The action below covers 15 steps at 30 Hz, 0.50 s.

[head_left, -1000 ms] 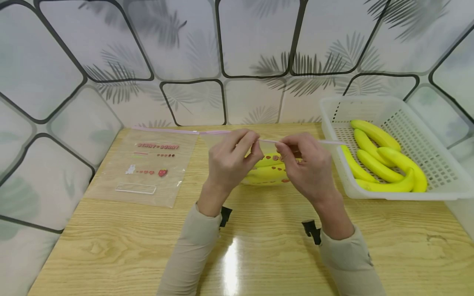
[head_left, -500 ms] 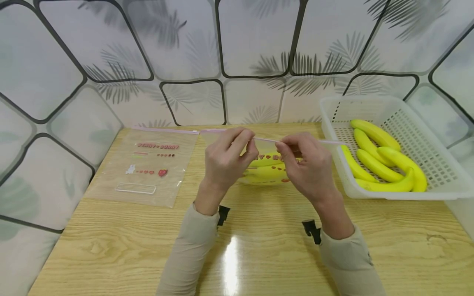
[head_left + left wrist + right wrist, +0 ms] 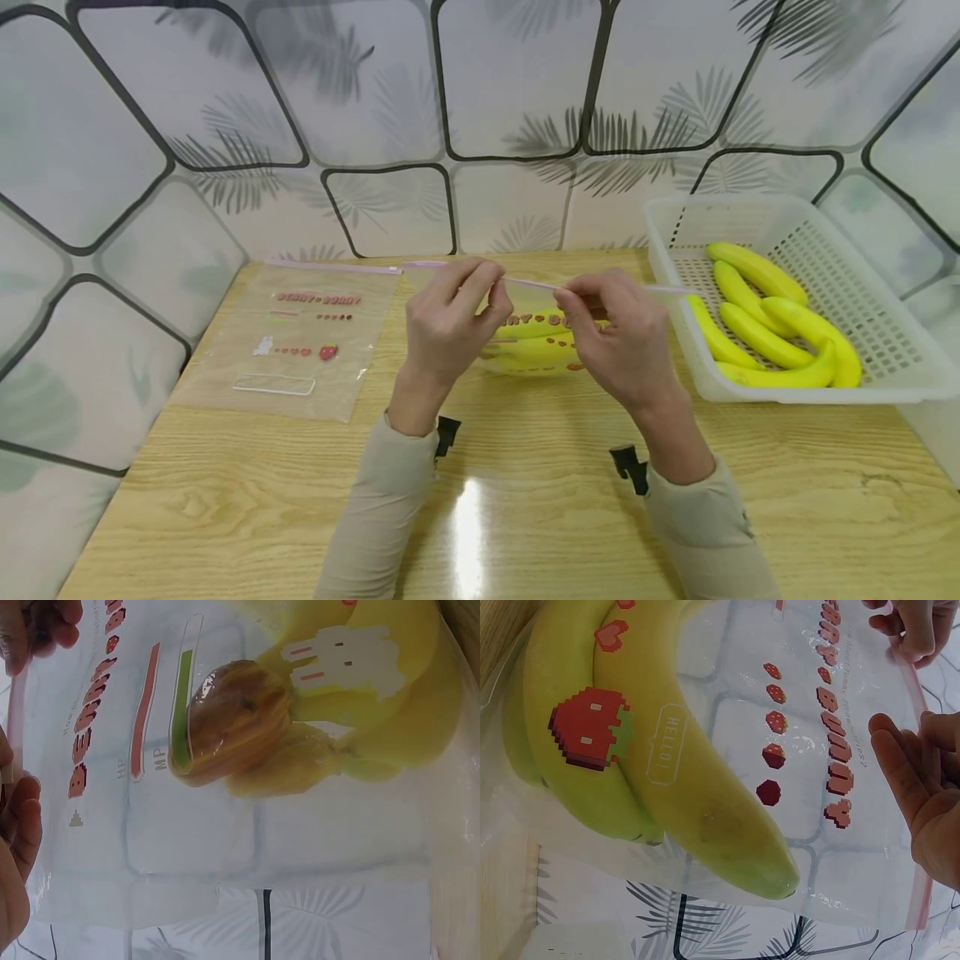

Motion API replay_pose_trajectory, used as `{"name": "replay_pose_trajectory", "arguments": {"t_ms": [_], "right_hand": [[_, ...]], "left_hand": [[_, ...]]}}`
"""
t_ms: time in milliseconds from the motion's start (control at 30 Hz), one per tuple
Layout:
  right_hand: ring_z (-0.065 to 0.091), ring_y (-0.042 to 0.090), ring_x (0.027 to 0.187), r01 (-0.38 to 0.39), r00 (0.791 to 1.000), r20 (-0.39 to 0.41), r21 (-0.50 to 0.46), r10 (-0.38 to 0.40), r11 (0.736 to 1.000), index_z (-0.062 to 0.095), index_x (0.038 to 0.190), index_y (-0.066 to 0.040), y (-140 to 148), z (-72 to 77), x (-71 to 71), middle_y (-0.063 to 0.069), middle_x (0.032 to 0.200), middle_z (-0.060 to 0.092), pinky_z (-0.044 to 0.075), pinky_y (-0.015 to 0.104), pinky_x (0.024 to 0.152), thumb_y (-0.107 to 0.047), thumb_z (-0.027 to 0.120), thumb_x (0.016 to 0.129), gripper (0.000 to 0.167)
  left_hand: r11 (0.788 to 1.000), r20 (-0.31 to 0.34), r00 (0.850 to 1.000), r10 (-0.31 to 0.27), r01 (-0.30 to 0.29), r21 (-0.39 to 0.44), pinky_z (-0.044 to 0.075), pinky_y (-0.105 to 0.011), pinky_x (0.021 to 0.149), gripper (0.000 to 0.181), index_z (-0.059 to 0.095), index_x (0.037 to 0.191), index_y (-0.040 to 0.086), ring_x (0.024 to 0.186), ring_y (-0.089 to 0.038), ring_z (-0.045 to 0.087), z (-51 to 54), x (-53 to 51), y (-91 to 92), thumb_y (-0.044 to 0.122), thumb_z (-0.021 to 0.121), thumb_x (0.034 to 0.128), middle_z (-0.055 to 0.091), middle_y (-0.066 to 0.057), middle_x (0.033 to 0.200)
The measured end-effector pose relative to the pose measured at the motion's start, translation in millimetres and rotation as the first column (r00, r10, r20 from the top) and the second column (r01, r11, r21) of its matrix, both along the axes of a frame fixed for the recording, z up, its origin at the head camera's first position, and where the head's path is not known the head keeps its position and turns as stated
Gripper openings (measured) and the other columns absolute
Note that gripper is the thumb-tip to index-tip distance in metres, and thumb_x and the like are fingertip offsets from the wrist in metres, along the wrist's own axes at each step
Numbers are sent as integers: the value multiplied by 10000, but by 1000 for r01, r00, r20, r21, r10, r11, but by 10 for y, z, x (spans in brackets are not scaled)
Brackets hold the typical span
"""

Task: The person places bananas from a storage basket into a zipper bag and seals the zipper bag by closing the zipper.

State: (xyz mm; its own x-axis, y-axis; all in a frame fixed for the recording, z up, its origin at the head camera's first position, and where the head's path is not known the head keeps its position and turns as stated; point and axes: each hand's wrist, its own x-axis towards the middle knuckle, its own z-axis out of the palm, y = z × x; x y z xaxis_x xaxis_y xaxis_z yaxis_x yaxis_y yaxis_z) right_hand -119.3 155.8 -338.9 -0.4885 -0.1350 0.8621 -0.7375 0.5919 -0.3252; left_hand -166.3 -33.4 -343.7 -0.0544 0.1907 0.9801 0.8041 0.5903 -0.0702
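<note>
A clear printed bag (image 3: pixel 525 358) with yellow bananas (image 3: pixel 682 750) inside is held up by its pink top strip (image 3: pixel 528 283). The left hand (image 3: pixel 453 325) pinches that strip at its left part; in the left wrist view the left hand (image 3: pixel 15 847) shows at the frame's edge. Farther right along the strip, the right hand (image 3: pixel 622 342) pinches it between thumb and fingers, also seen as the right hand (image 3: pixel 930 787) in the right wrist view. The banana stems (image 3: pixel 240 720) show brown through the plastic.
A flat bag (image 3: pixel 285 333) with a pink strip lies at the left of the wooden table (image 3: pixel 225 500). At the right stands a white perforated basket (image 3: pixel 877 325) holding several bananas (image 3: pixel 765 333). A patterned fabric wall (image 3: pixel 510 200) rises behind.
The left hand has slid left along the pink strip, widening the space between the hands. The right hand has stayed nearly in place, still pinching the strip.
</note>
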Motion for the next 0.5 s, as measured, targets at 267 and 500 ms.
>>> {"name": "replay_pose_trajectory", "arguments": {"t_ms": [267,500], "right_hand": [[661,224,622,-7,1000,2,-7,7,1000,659,866,48,1,4,8,127,768,655,553,331,558,61,744,818,98],[661,218,629,-6,1000,1,2,6,1000,660,869,43,-1,9,6,123,768,655,559,340,569,47,749,817,104]], "left_hand": [[1000,6,1000,6,-6,10,562,-294,536,97,679,855,-5,630,-217,639,9,-6,-46,-51,632,784,648,-119,794],[999,13,1000,15,-16,40,540,-284,521,89,681,846,4,622,-213,633,-2,-25,-77,-40,619,799,653,-123,787]]}}
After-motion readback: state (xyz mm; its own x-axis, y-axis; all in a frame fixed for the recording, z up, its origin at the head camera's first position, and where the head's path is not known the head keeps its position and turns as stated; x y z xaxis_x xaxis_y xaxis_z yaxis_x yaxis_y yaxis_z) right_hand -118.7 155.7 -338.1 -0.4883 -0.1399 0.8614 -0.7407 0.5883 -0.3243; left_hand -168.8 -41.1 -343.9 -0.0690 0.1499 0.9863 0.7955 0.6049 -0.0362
